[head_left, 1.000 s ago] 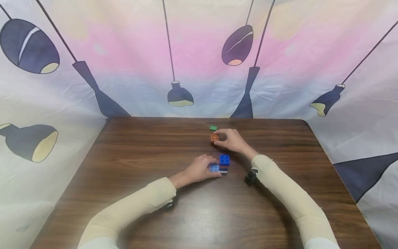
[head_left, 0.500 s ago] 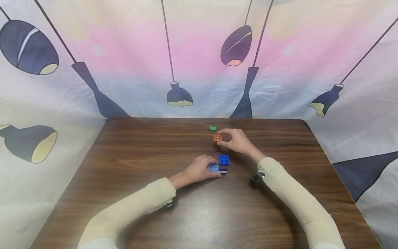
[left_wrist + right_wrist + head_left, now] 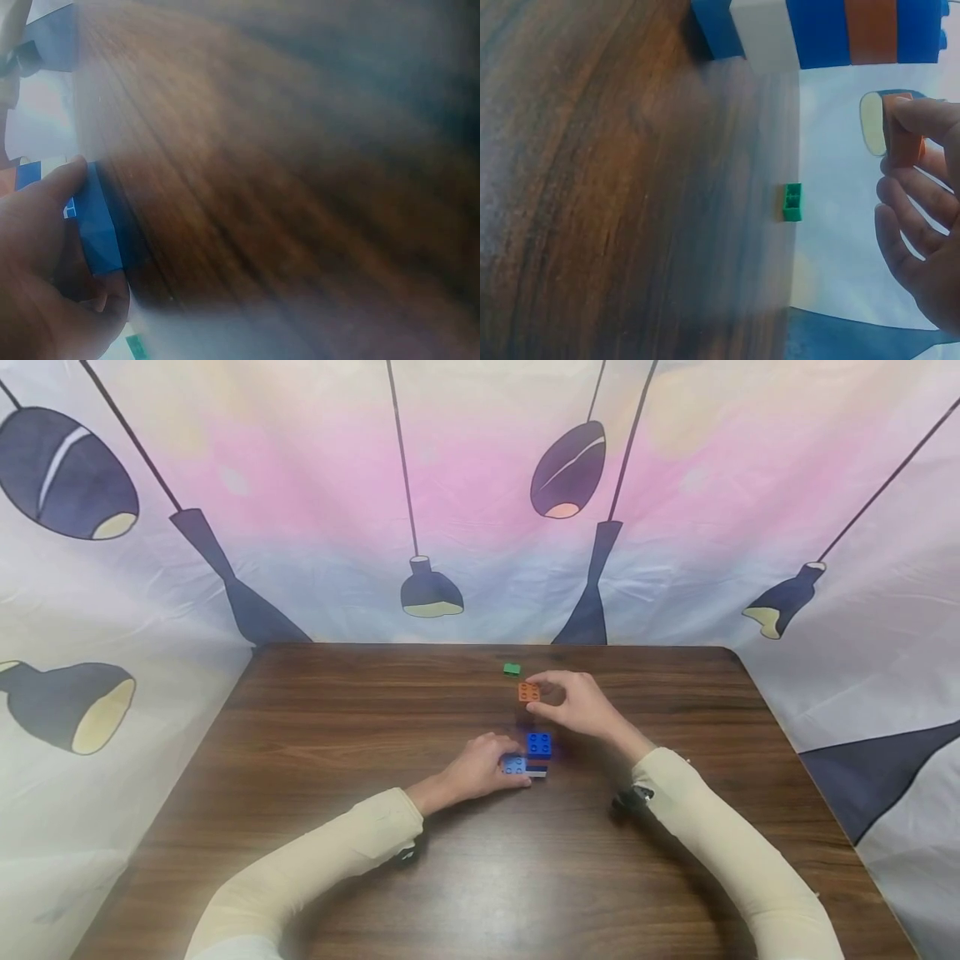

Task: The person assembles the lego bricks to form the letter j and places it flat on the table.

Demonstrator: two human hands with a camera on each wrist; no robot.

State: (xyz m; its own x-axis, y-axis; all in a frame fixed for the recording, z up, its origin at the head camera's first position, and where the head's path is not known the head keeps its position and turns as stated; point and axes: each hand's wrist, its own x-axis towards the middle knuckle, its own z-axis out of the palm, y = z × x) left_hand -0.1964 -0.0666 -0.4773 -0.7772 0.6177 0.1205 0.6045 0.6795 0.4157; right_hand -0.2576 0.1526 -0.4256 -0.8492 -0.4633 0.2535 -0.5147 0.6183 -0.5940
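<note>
My left hand (image 3: 480, 767) pinches a light blue brick (image 3: 513, 765) at the base of a stack on the table. In the right wrist view, the stack rises from that base through a white brick (image 3: 766, 34), a blue one (image 3: 819, 31), an orange-brown one (image 3: 871, 31) and a blue top brick (image 3: 918, 30). Beyond the stack, my right hand (image 3: 573, 702) pinches an orange brick (image 3: 528, 692) between thumb and fingers, held up off the table with its studs upward. The stack and this brick are apart.
A small green brick (image 3: 512, 669) lies near the far edge of the wooden table (image 3: 337, 718), just behind the orange brick. Printed fabric (image 3: 315, 510) with lamp pictures hangs around the table's back and sides.
The right hand has raised the orange brick and drawn it a little to the right. The left hand and the stack have stayed in place.
</note>
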